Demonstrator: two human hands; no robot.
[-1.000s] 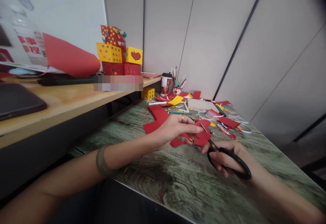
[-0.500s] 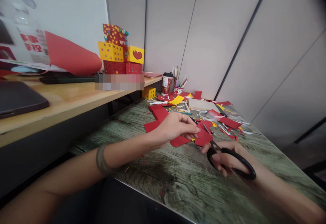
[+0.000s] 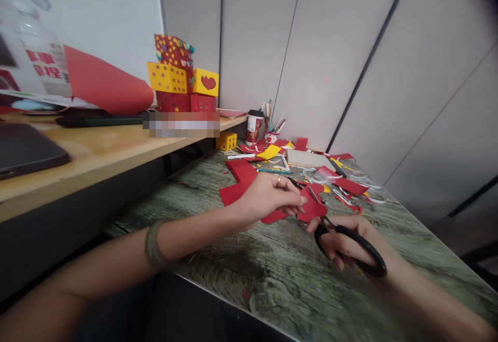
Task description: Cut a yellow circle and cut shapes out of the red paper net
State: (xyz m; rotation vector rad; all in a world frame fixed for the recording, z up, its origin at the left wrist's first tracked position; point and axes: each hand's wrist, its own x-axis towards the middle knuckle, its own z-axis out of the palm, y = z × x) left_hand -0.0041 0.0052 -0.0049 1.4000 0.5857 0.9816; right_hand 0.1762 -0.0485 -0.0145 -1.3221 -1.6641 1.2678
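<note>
My left hand (image 3: 274, 195) pinches a piece of red paper (image 3: 312, 208) between thumb and fingers, above the table. In my right hand (image 3: 346, 243) is a pair of scissors (image 3: 369, 252) with black handles, the fingers through the loops. The blades reach up to the red paper and partly overlap it; their tips are hard to make out. Below and behind my left hand, a larger red paper shape (image 3: 243, 171) lies on the wood-grain table (image 3: 229, 285), partly covered by the hand and forearm.
Red, yellow and white paper scraps (image 3: 352, 186) litter the far side, around a pale flat block (image 3: 307, 159). A lidded paper cup (image 3: 254, 127) and a pen holder (image 3: 271, 137) stand at the back. Decorated boxes (image 3: 168, 78) are stacked on the wooden shelf (image 3: 97, 163) at left.
The red paper piece has shifted and turned slightly at the scissors. My right hand and the scissors have moved a little to the left. My left hand keeps its pinch.
</note>
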